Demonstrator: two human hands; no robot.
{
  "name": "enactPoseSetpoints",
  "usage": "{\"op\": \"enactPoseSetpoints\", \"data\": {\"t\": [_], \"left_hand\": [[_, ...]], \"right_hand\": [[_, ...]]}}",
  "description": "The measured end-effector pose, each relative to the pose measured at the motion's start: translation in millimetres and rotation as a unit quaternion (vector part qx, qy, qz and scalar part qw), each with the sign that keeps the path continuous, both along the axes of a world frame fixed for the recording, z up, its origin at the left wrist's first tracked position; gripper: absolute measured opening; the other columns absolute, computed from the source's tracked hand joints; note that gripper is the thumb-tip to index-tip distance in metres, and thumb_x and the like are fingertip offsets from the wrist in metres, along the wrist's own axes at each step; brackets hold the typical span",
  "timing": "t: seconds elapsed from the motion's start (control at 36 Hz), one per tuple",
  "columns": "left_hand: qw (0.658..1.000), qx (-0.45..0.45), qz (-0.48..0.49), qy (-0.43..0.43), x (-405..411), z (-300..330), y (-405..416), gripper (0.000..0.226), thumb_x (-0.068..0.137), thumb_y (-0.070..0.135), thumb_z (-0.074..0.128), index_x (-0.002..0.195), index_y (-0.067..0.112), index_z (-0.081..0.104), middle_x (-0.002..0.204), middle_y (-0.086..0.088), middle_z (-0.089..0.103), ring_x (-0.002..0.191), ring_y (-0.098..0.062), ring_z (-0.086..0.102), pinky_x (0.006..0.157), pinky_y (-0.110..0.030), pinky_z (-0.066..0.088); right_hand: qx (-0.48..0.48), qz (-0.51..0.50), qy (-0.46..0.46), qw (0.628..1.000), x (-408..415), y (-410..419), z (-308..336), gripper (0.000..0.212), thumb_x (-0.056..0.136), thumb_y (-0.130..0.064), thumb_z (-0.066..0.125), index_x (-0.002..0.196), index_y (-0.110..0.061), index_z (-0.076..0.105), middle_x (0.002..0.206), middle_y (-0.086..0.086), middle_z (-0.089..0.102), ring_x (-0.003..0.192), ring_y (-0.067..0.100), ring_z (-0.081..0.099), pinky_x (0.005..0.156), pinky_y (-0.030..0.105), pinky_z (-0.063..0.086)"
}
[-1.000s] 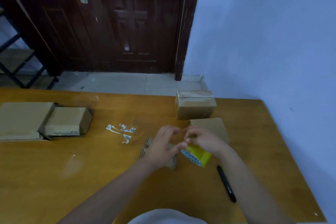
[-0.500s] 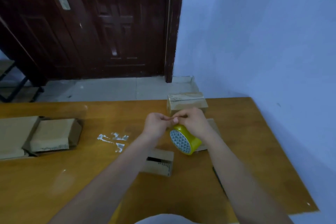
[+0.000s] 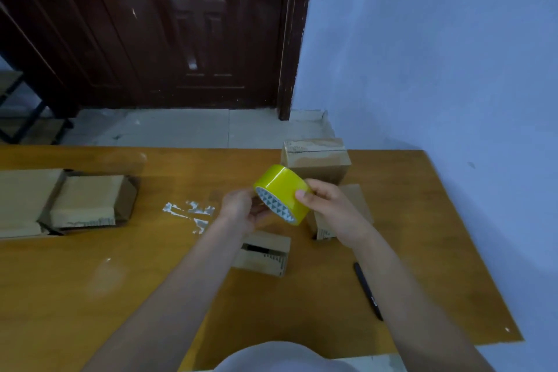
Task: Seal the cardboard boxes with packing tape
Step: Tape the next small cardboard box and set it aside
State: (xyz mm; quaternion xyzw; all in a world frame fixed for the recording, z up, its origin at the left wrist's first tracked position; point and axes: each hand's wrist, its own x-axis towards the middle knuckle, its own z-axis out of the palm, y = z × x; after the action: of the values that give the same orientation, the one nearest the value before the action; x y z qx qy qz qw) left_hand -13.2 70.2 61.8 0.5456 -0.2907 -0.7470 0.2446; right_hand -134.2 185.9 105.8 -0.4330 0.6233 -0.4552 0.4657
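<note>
1. We see our two bare hands raised above a yellowish wooden table (image 3: 120,296), holding a fat roll of glossy yellow packing tape (image 3: 282,192) between them, clear of the tabletop.

2. Our right hand (image 3: 329,208) grasps the roll from its right side, fingers curled over the yellow band. It seems to be steadying the roll so the other hand can work on it.

3. Our left hand (image 3: 241,210) is curled against the roll's near-left rim, beside the patterned white inner core. It looks as if it is feeling for the loose end of the tape, though we cannot see a free end.

4. The roll is tilted, its open core facing down and towards us, which probably makes the edge easier to find.

5. Directly below our hands sits a small brown cardboard box with a dark slot on its near face (image 3: 264,254). We judge it to be the next box to seal.

6. A second small cardboard box (image 3: 356,202) lies just behind our right hand, partly hidden. A larger box already crossed with tape (image 3: 315,160) stands beyond the roll at the table's far edge.

7. A black marker pen (image 3: 368,291) lies to the right of our right forearm. Flat cardboard packages (image 3: 84,199) rest at the far left.
</note>
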Motion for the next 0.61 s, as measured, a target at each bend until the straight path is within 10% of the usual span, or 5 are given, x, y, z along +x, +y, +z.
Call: {"op": "enactPoseSetpoints", "data": {"t": [0.14,0.25,0.47,0.61], "left_hand": [[0.979,-0.159,0.079,-0.096,26.6,-26.5,-6.0,0.021,0.089,0.004,0.063,0.069,0.004,0.055,0.067,-0.011,0.060,0.073,-0.028,0.060,0.065,-0.039,0.054],[0.956,-0.251,0.102,-0.109,58.2,-30.1,-2.2,0.031,0.092,0.008,0.062,0.063,0.005,0.051,0.061,-0.005,0.060,0.062,-0.018,0.063,0.069,-0.035,0.056],[0.967,-0.158,0.187,-0.067,75.4,-77.7,49.9,0.027,0.092,0.006,0.059,0.067,0.004,0.050,0.064,-0.011,0.057,0.054,-0.016,0.062,0.053,-0.026,0.056],[0.975,-0.127,0.180,0.021,67.3,-88.0,47.1,0.024,0.095,0.006,0.054,0.071,0.003,0.049,0.063,-0.002,0.071,0.064,-0.012,0.070,0.071,-0.028,0.059]], "right_hand": [[0.024,0.003,0.042,0.999,0.4,5.4,-22.2,0.045,0.083,-0.048,0.059,0.075,-0.004,0.057,0.068,0.004,0.050,0.065,0.016,0.049,0.063,0.031,0.036],[0.195,0.057,0.350,0.915,-13.0,19.9,-45.2,0.054,0.083,-0.064,0.052,0.062,-0.014,0.048,0.059,0.003,0.044,0.052,0.014,0.043,0.053,0.031,0.030],[0.279,0.078,0.446,0.847,-5.5,36.5,-56.4,0.063,0.073,-0.076,0.053,0.057,-0.017,0.036,0.055,-0.004,0.037,0.050,0.012,0.039,0.047,0.027,0.025],[0.267,0.060,0.476,0.836,-1.4,43.1,-57.7,0.060,0.077,-0.072,0.052,0.059,-0.018,0.036,0.057,-0.004,0.038,0.051,0.009,0.038,0.044,0.024,0.026]]}}
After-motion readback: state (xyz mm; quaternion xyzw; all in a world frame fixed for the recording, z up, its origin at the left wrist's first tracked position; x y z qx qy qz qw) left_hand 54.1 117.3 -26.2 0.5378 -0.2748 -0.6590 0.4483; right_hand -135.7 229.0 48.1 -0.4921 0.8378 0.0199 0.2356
